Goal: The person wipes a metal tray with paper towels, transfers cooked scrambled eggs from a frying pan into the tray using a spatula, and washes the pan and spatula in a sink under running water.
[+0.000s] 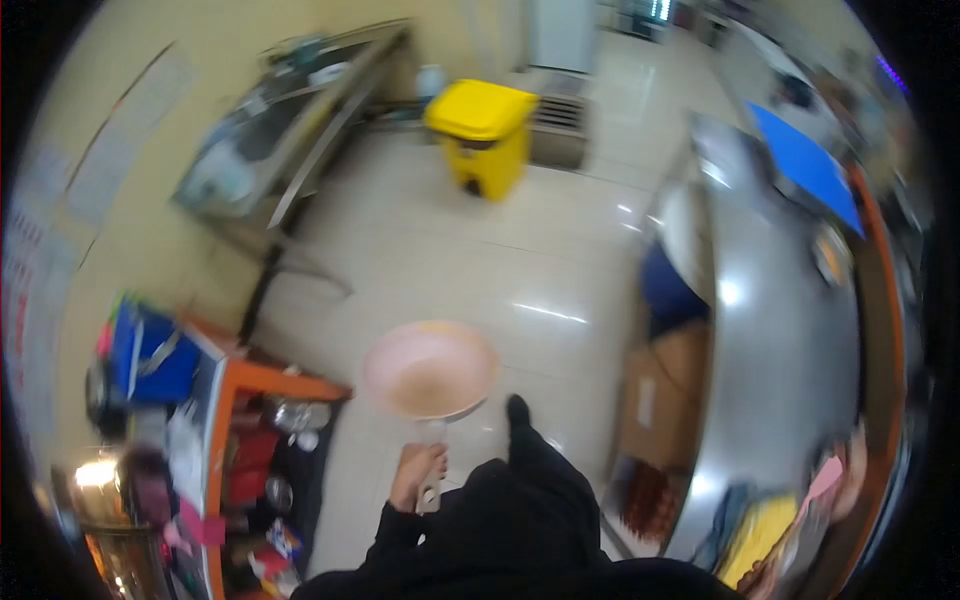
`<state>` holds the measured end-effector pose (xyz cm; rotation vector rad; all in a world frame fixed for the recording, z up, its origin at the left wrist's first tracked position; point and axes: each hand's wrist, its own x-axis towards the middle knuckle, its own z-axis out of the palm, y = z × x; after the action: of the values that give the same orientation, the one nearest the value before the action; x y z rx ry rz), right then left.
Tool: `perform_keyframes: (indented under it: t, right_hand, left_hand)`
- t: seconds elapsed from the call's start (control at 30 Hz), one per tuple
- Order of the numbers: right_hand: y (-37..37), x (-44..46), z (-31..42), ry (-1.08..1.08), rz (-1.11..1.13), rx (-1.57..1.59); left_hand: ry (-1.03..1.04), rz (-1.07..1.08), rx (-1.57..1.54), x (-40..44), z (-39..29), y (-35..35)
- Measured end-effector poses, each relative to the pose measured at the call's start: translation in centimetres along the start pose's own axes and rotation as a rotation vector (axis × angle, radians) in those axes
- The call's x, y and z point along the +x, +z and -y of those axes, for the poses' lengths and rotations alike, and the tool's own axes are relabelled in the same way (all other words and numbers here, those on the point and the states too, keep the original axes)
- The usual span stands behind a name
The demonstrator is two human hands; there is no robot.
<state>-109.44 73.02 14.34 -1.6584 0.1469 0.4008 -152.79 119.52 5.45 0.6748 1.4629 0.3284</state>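
My left hand (412,474) is wrapped around the pale handle of a frying pan (430,372). Its pinkish interior faces up, browner toward the middle, and it hangs over the floor in front of my legs. At the lower right edge, my right hand (764,579) shows only in part, blurred, with its fingers closed around the handle of a pink spatula (826,479). The spatula is above the right end of the metal counter, beside a yellow cloth-like item (762,535).
A steel counter (765,360) runs along my right, with a cardboard box (655,400) beneath. On my left stands an orange-framed shelf (222,440) full of goods. Ahead are a yellow bin (485,135) and a metal sink table (270,140).
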Motion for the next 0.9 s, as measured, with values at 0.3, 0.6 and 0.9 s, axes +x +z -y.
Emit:
perform_keyframes:
  t: [0.3,0.6,0.9]
  right_hand:
    - [55.4,7.2,11.5,-0.135,1.150,-0.211]
    - [99.2,-4.7,11.8,-0.010,1.801,-0.402]
    - [122.3,-7.4,16.6,-0.027,1.677,-0.170]
  left_hand:
    - [0.305,-0.073,-0.074,4.9,-15.7,-6.3]
    - [0.527,-0.054,-0.133,19.2,-35.0,-17.9]
    - [0.581,0.095,-0.335,34.6,-61.5,-29.6]
